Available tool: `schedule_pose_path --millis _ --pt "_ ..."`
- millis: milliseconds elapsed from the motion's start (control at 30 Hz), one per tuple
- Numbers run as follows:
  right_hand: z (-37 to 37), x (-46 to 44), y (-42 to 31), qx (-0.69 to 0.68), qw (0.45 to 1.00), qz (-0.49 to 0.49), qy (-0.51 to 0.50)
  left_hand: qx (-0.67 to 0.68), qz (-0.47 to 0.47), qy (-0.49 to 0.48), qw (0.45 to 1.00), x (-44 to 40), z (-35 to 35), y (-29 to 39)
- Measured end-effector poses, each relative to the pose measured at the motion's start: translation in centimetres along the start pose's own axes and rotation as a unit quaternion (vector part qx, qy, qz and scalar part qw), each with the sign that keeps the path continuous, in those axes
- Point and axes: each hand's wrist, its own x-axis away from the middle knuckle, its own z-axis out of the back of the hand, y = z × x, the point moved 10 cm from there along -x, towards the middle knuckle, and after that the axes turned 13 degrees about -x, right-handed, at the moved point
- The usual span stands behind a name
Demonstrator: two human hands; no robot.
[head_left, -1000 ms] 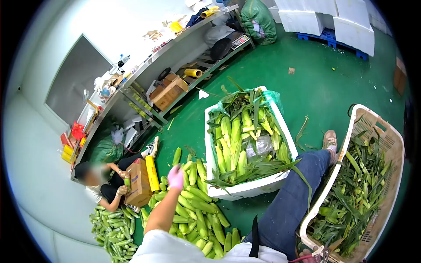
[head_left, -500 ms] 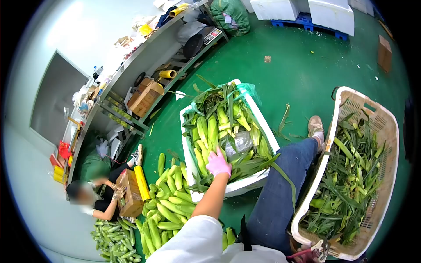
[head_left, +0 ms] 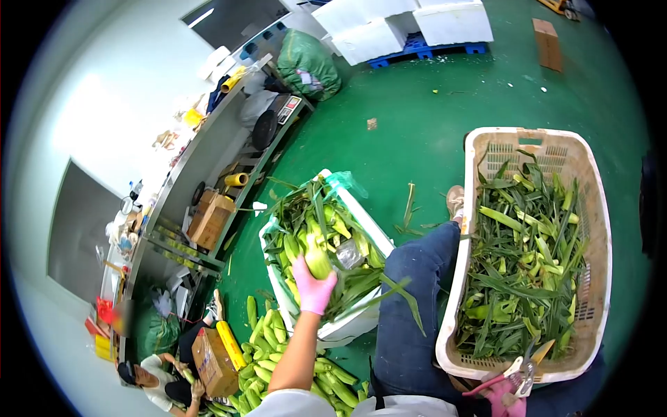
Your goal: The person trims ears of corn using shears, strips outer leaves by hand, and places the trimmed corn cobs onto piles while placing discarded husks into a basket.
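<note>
My left hand (head_left: 314,286), in a pink glove, is closed around a green ear of corn (head_left: 319,261) over the white foam box (head_left: 354,331). More husked ears and loose leaves fill that box, with a clear plastic bag (head_left: 349,254) among them. At the bottom right, my right hand (head_left: 506,400), also gloved in pink, grips pruning shears (head_left: 517,379). The shears' blades point up beside the near rim of a large white plastic crate (head_left: 455,306) heaped with cut leaves and husks (head_left: 521,257).
Green corn ears (head_left: 267,340) lie piled on the floor left of my legs. A co-worker (head_left: 156,379) sits at lower left by a cardboard box (head_left: 214,361) and a yellow roll (head_left: 230,345). A metal shelf bench (head_left: 184,187) runs along the wall. White foam boxes (head_left: 455,24) stand behind.
My left hand has taken hold of an ear of corn in the foam box. The view has swung right, and my right hand with the shears shows more fully.
</note>
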Motion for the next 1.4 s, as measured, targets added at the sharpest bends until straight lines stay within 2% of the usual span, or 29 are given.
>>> schedule_pose_path --millis 33,67,100,167,200,267,300,367,400,433,467,500,533,567,600,633,667,733,800,833,967,1067,1133,1167,1200,1267,1300,1367,1400 --pt "0.0 0.0 -1.3 -0.004 1.000 0.025 -0.009 0.063 -0.040 0.011 0.997 -1.5 3.0 4.2" --pt "-0.2 0.0 -2.3 -0.010 0.998 0.051 -0.024 0.177 -0.046 -0.038 0.982 -3.1 4.6 7.8" --pt "-0.2 0.1 -3.3 -0.015 0.996 0.078 -0.032 0.360 -0.012 -0.159 0.919 -4.1 5.9 13.1" --pt "1.6 -0.1 -4.8 0.000 0.994 0.108 -0.005 0.526 -0.073 -0.176 0.829 -5.7 9.0 21.1" --pt "3.0 -0.7 -5.6 0.053 0.991 0.120 -0.007 0.597 -0.107 -0.192 0.772 -6.1 9.2 23.9" --pt "-0.5 -0.2 -8.5 0.071 0.981 0.179 0.019 0.692 -0.076 -0.261 0.669 -5.0 6.2 27.7" --pt "-0.8 -0.1 -9.6 0.107 0.970 0.219 0.023 0.732 -0.061 -0.299 0.609 -4.0 4.2 30.2" --pt "-0.5 0.3 -11.5 0.120 0.951 0.283 0.036 0.805 0.021 -0.399 0.439 0.1 -2.0 35.9" --pt "-0.1 0.8 -12.3 0.147 0.932 0.324 0.064 0.786 0.053 -0.504 0.354 3.9 -3.5 40.0" --pt "0.1 1.0 -13.0 0.142 0.930 0.330 0.071 0.794 0.089 -0.536 0.273 7.4 -6.3 43.0" --pt "0.9 1.5 -13.6 0.149 0.923 0.339 0.104 0.767 0.160 -0.577 0.230 11.8 -8.3 45.2" --pt "2.0 2.1 -14.2 0.221 0.904 0.341 0.129 0.719 0.190 -0.604 0.288 15.1 -11.3 45.6" --pt "2.9 2.9 -14.7 0.290 0.883 0.334 0.155 0.669 0.184 -0.676 0.248 18.7 -14.2 46.1" --pt "1.9 3.4 -16.1 0.327 0.877 0.315 0.155 0.633 0.129 -0.683 0.340 20.3 -14.5 46.5" --pt "2.8 3.8 -16.2 0.327 0.892 0.249 0.189 0.593 0.071 -0.678 0.429 21.1 -14.6 46.6" --pt "2.2 3.9 -17.1 0.359 0.885 0.249 0.164 0.538 0.023 -0.697 0.473 22.2 -15.2 46.2" --pt "1.7 3.9 -17.8 0.388 0.878 0.246 0.135 0.505 -0.061 -0.665 0.547 22.3 -14.9 46.0" --pt "2.8 3.9 -18.1 0.427 0.868 0.206 0.147 0.501 -0.196 -0.606 0.586 22.4 -11.8 46.8" --pt "3.3 2.7 -19.0 0.553 0.793 0.215 0.138 0.470 -0.228 -0.638 0.566 23.2 -10.1 46.6" --pt "2.2 2.2 -19.6 0.629 0.725 0.253 0.119 0.455 -0.243 -0.652 0.556 23.2 -9.3 46.4" --pt "0.5 -0.4 -19.4 0.667 0.702 0.244 0.055 0.394 -0.134 -0.805 0.423 24.7 -7.2 44.5" --pt "-1.1 -0.9 -19.5 0.701 0.662 0.264 -0.004 0.413 -0.093 -0.843 0.332 25.5 -7.3 43.0" --pt "-1.9 -0.8 -19.6 0.723 0.630 0.281 -0.038 0.389 -0.096 -0.853 0.334 25.7 -7.3 42.1" --pt "-1.7 -1.4 -19.4 0.711 0.656 0.250 -0.047 0.377 -0.102 -0.861 0.327 25.7 -7.5 41.7" --pt "-0.8 -1.7 -19.0 0.718 0.656 0.232 -0.034 0.364 -0.107 -0.868 0.320 25.8 -7.5 41.5" --pt "1.0 -2.3 -17.9 0.731 0.654 0.195 -0.011 0.353 -0.113 -0.862 0.347 25.6 -7.4 41.8" --pt "2.5 -2.7 -17.2 0.725 0.675 0.133 0.020 0.350 -0.107 -0.861 0.353 25.7 -7.9 41.6" --pt "5.2 -3.0 -15.3 0.657 0.743 0.118 0.039 0.357 -0.096 -0.851 0.372 25.6 -8.1 41.7" --pt "6.1 -3.2 -14.9 0.621 0.774 0.113 0.049 0.372 -0.093 -0.830 0.405 25.1 -8.5 41.9"
